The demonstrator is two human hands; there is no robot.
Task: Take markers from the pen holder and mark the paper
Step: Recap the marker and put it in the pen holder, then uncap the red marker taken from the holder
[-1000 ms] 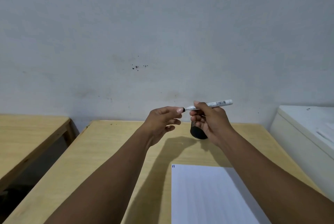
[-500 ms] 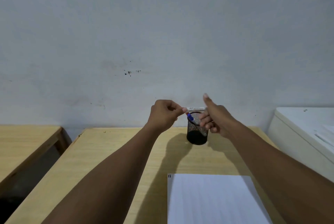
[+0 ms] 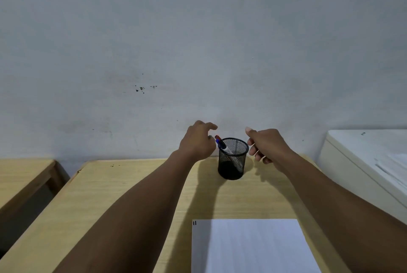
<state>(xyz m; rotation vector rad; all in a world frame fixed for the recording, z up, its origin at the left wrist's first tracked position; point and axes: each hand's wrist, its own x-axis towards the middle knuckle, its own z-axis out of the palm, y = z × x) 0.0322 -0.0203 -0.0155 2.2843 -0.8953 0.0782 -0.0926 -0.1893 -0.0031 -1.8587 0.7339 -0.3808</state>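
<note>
While poised on either side of the black mesh pen holder (image 3: 232,158) at the far edge of the wooden table (image 3: 136,187), left hand (image 3: 198,140) and right hand (image 3: 267,145) both loosely spread, gripping nothing. Markers (image 3: 221,144) leaning inside the holder, red and blue caps up, just beside the left fingertips. White paper (image 3: 251,246) flat at the near edge, two small black marks in its top-left corner.

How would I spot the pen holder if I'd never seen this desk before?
Find the light wooden table against the grey wall and look to its far edge, beyond the white paper. Between the left hand and the right hand stands the pen holder: a black wire-mesh cup, the only dark upright object there, with markers leaning against its left rim.
</note>
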